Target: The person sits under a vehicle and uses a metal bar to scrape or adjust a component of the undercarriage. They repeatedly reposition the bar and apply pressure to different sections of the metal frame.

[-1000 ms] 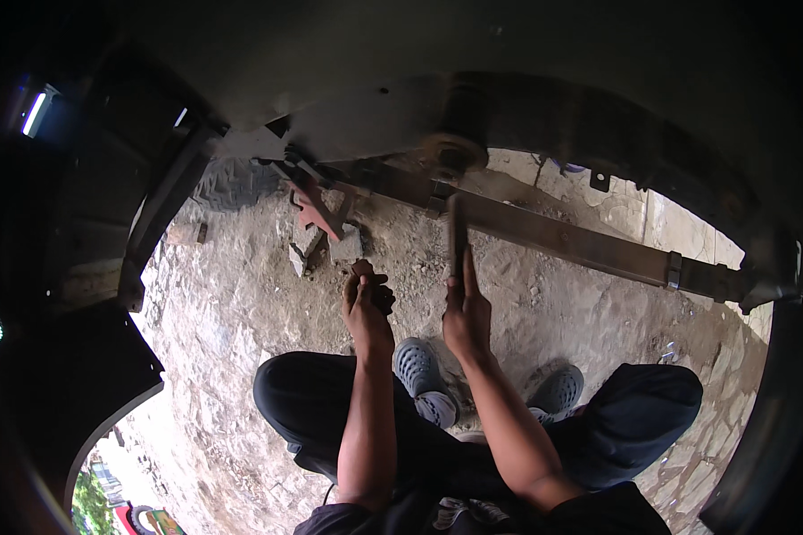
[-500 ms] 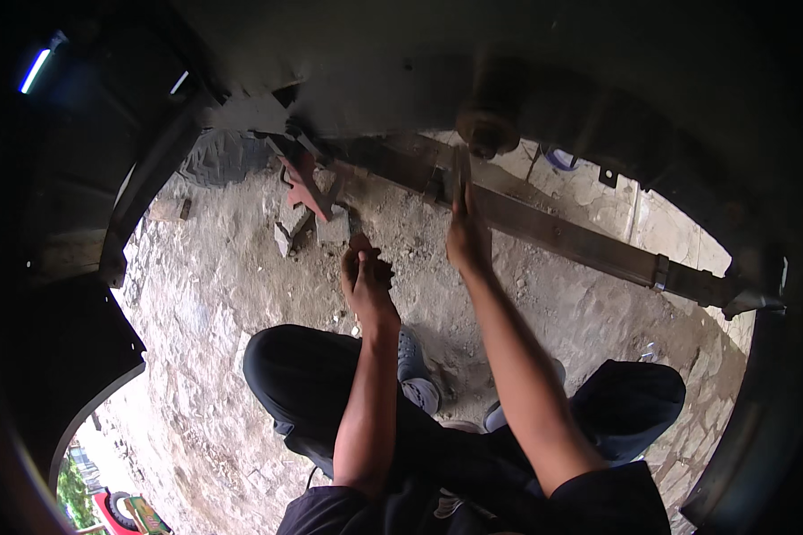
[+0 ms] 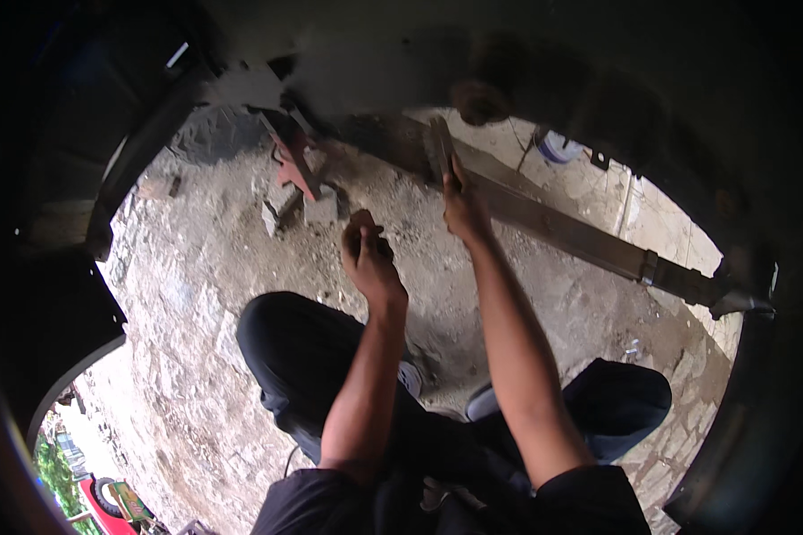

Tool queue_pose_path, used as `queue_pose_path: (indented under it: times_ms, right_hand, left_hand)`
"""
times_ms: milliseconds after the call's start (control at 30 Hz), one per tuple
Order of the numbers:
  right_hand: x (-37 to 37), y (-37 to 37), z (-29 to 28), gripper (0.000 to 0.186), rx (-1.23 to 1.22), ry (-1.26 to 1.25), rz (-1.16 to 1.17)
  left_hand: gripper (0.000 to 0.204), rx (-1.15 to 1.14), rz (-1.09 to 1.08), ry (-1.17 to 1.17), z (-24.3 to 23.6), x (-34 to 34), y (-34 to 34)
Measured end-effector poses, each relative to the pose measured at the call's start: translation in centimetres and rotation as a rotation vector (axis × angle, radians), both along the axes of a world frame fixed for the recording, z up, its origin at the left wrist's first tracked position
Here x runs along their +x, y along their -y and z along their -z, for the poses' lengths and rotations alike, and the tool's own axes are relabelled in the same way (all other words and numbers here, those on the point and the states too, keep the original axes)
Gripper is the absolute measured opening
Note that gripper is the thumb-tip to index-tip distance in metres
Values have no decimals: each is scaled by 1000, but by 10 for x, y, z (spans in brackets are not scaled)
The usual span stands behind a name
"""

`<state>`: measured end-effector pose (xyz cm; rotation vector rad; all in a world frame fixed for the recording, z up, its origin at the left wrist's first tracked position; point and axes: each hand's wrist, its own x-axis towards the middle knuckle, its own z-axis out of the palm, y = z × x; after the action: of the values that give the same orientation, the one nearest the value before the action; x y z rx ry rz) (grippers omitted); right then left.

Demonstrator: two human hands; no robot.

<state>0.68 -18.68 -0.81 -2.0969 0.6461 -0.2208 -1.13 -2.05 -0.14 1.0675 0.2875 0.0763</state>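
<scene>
Raised in front of me, my right hand [image 3: 466, 209] is closed around the handle of a narrow, dark brush [image 3: 440, 147] whose bristly side shows. Its far end points up and away, just below a round rusty metal part [image 3: 479, 102] on the dark vehicle body overhead. I cannot tell whether the two touch. Lower and to the left, my left hand [image 3: 372, 261] has its fingers curled around a small reddish-brown flat piece [image 3: 362, 218], possibly folded sandpaper. The fingers hide much of that piece.
Behind my right hand a long metal beam [image 3: 562, 227] runs across to the right. A red stand [image 3: 296, 160] rests by grey blocks [image 3: 321, 205], near a dark tyre [image 3: 210, 134]. A white-and-blue bucket [image 3: 558, 147] stands beyond the beam. My knees are bent above rough ground.
The view has shifted slightly. My right hand has drawn the brush a little left, away from the round part, and the brush now shows its bristly side. My left hand keeps the reddish-brown piece.
</scene>
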Motion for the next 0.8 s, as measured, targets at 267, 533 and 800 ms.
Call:
queue_pose_path:
  times_ms: [267, 533, 800]
  right_hand:
    - [-89, 23, -12, 53, -363, 59, -314]
    - [8, 26, -26, 51, -458, 285, -447]
    - [-34, 62, -30, 56, -442, 143, -530]
  left_hand:
    - [21, 160, 124, -187, 17, 14, -32]
    - [24, 523, 189, -219, 37, 13, -39]
    - [24, 425, 208, -275, 29, 5, -24]
